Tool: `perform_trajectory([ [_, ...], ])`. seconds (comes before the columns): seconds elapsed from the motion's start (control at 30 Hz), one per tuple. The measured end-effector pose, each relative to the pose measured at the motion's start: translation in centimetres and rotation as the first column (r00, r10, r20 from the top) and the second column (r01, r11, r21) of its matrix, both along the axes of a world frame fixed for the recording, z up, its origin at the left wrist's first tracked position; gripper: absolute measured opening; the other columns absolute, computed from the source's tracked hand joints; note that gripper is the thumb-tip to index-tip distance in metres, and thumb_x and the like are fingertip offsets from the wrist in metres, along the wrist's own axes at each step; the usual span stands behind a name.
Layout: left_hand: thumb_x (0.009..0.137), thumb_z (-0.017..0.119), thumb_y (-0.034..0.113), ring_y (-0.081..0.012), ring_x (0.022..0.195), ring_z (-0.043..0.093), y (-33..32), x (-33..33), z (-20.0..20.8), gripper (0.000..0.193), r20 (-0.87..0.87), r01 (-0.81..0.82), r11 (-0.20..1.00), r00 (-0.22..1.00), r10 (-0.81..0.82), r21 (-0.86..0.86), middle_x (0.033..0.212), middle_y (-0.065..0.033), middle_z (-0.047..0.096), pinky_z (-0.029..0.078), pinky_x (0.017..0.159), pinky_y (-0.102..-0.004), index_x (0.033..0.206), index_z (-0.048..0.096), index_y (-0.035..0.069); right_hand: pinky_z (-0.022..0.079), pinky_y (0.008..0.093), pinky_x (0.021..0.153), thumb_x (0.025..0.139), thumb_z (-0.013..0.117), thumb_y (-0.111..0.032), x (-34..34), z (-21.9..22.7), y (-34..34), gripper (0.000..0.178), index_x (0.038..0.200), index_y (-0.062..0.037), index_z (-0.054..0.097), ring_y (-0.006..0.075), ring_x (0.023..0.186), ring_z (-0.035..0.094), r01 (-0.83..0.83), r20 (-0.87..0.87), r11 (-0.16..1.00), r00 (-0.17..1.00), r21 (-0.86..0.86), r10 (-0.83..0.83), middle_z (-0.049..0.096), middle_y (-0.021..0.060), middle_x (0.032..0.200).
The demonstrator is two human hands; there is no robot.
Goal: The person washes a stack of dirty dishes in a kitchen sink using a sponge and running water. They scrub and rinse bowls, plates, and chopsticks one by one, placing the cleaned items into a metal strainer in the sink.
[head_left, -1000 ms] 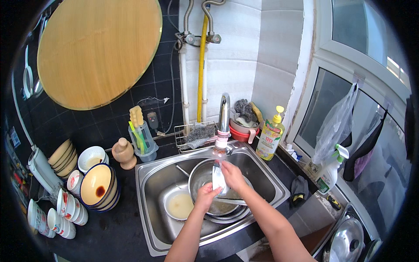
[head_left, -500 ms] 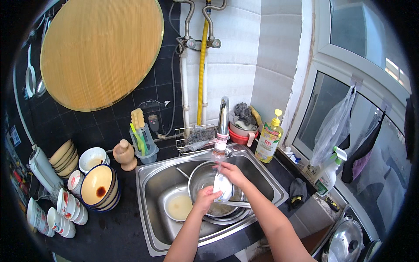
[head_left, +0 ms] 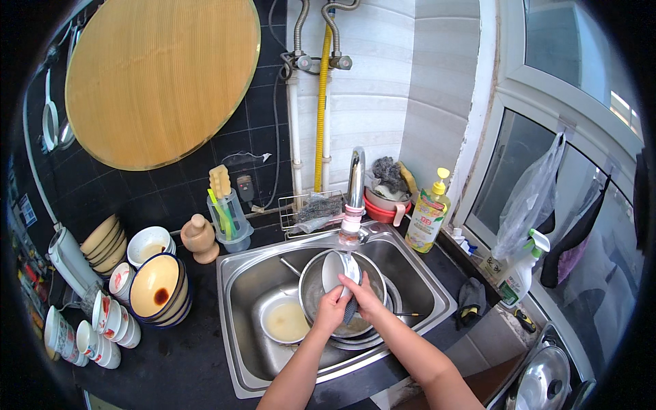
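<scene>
Two-handed over stainless-steel sink (head_left: 244,304) in black countertop (head_left: 178,362), before far tiles (head_left: 372,123); pinching white bowl (head_left: 332,268) with left hand (head_left: 330,309), pressing right hand (head_left: 370,301) alongside, grip too hidden to tell.

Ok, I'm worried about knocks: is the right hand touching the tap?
Apart: the head view shows the right hand below the tap, with a gap between.

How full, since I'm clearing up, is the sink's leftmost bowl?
Not empty: cloudy liquid pools in the white bowl; depth cannot be told.
</scene>
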State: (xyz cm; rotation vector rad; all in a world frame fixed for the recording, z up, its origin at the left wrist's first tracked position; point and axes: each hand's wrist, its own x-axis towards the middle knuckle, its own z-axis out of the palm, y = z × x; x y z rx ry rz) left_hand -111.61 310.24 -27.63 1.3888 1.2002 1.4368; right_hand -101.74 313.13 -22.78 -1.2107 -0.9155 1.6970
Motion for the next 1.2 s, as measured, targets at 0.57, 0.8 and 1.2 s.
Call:
perform_trajectory([
  [0.57, 0.068, 0.065, 0.010, -0.0251, 0.108, 0.047, 1.9, -0.5, -3.3, 0.062, 0.257, -0.149, 0.972, 0.947, 0.193, -0.181, 0.118, -0.0184, 0.046, 0.036, 0.093, -0.0327, 0.119, 0.034, -0.004, 0.044, 0.0298, 0.076, 0.074, 0.054, -0.014, 3.1, -8.4, 3.2, 0.034, 0.098, 0.0088, 0.058, 0.0213, 0.084, 0.059, 0.024, 0.228, 0.956, 0.969, 0.293, -0.095, 0.063, 0.0149, 0.091],
  [0.8, 0.073, 0.044, 0.008, -0.0307, 0.101, 0.051, 0.7, -0.2, -1.0, 0.051, 0.267, -0.279, 0.903, 0.889, 0.371, -0.327, 0.117, -0.0204, 0.043, 0.052, 0.070, -0.0379, 0.121, 0.030, -0.002, 0.047, 0.0324, 0.070, 0.074, 0.065, -0.034, 2.6, -6.2, 2.2, 0.049, 0.104, 0.0041, 0.058, 0.0226, 0.077, 0.062, -0.094, 0.683, 0.912, 0.694, 0.399, -0.227, 0.064, 0.0162, 0.082],
  [1.2, 0.077, 0.042, 0.016, -0.0325, 0.094, 0.054, 0.8, -1.4, -0.9, 0.051, 0.377, -0.252, 0.898, 0.841, 0.387, -0.360, 0.114, -0.0216, 0.042, 0.056, 0.054, -0.0395, 0.124, 0.030, 0.000, 0.032, 0.0325, 0.097, 0.069, 0.055, 0.007, 3.0, -2.1, 1.1, 0.051, 0.119, -0.0009, 0.044, 0.0273, 0.114, 0.044, 0.325, 0.036, 0.561, 0.843, 0.761, -0.537, 0.049, 0.0167, 0.118],
])
